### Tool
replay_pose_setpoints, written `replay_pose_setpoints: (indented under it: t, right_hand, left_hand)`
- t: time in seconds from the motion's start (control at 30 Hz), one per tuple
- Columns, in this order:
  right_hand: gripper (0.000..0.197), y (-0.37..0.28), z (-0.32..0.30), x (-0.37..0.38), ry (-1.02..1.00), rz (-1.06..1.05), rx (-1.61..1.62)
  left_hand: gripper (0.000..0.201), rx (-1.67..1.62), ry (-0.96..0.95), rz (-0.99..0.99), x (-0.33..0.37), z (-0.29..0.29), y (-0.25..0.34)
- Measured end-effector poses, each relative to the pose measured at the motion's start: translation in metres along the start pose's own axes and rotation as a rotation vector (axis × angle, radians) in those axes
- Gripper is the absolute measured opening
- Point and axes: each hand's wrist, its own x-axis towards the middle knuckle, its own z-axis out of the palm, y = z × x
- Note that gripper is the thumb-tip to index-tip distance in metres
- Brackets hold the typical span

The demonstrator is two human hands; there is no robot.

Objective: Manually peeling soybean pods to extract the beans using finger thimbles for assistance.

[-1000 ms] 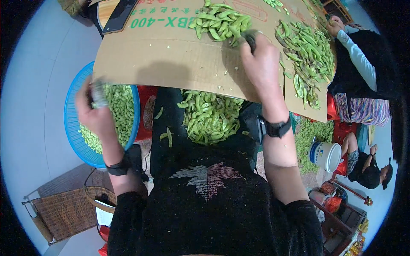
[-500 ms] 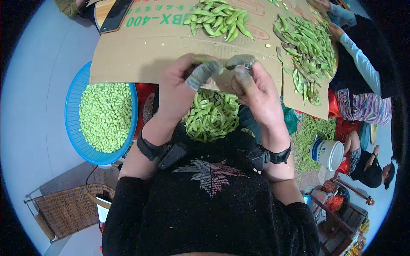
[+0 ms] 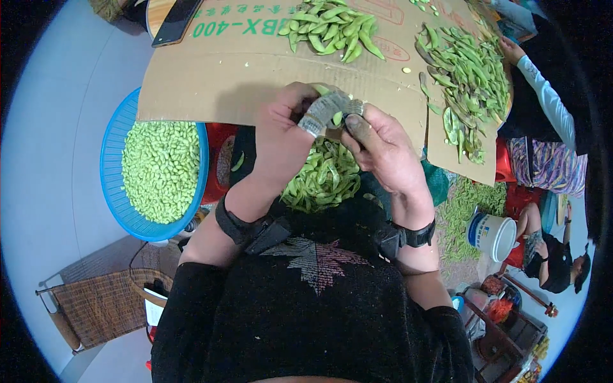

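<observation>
My left hand (image 3: 281, 131), its thumb wrapped in a grey covering, is closed on a green edamame pod (image 3: 320, 90), mostly hidden by the fingers. A pale green bean (image 3: 337, 119) shows by the left thumb tip. My right hand (image 3: 386, 143) meets it, thumb and wrapped forefinger pinched together; what they pinch is hidden. Below both hands, a heap of green pods or husks (image 3: 322, 182) lies in my lap. Ahead, a pile of whole edamame pods (image 3: 335, 30) rests on the cardboard sheet (image 3: 185, 86).
To the left stands a blue basket (image 3: 205, 172) of shelled beans (image 3: 159, 169). Darker pods (image 3: 469, 73) lie at the right, beside another person's sleeve (image 3: 546, 92). A black phone (image 3: 177, 22) sits far left. Pods cover the floor near a white bucket (image 3: 491, 234).
My hands have drawn closer together, the left one shifting right. A pale green bean now shows by my left thumb. The view has shifted slightly.
</observation>
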Motion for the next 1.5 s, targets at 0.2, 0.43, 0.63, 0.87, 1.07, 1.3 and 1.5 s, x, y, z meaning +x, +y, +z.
replay_pose_setpoints:
  t: [0.2,0.43,0.63,0.87,1.07,1.3,1.5]
  right_hand:
    - [0.021,-0.003,0.004,-0.004,-0.062,0.100,0.274]
    - [0.007,0.023,0.000,0.004,0.222,-0.284,-0.311]
    - [0.011,0.005,-0.002,0.001,0.156,-0.044,0.014]
    - [0.025,-0.011,-0.026,0.007,0.371,-0.352,-0.306]
    - [0.029,0.006,-0.003,0.009,0.253,-0.375,-0.158]
    - [0.014,0.010,0.005,0.010,0.063,-0.079,0.676]
    - [0.014,0.009,0.011,0.016,0.254,-0.157,0.543]
  left_hand:
    - [0.014,-0.580,-0.107,-0.317,0.002,-0.003,0.003]
    - [0.011,0.200,-0.086,-0.051,0.007,0.008,0.010]
    - [0.016,-0.226,-0.216,-0.270,0.013,-0.007,0.008]
    - [0.034,0.381,-0.272,-0.085,0.008,-0.008,0.027]
    - [0.055,0.492,-0.241,-0.051,0.002,-0.003,0.032]
    - [0.046,0.733,-0.486,0.640,0.005,-0.015,0.018]
    - [0.028,0.512,-0.189,0.391,0.003,-0.006,0.010]
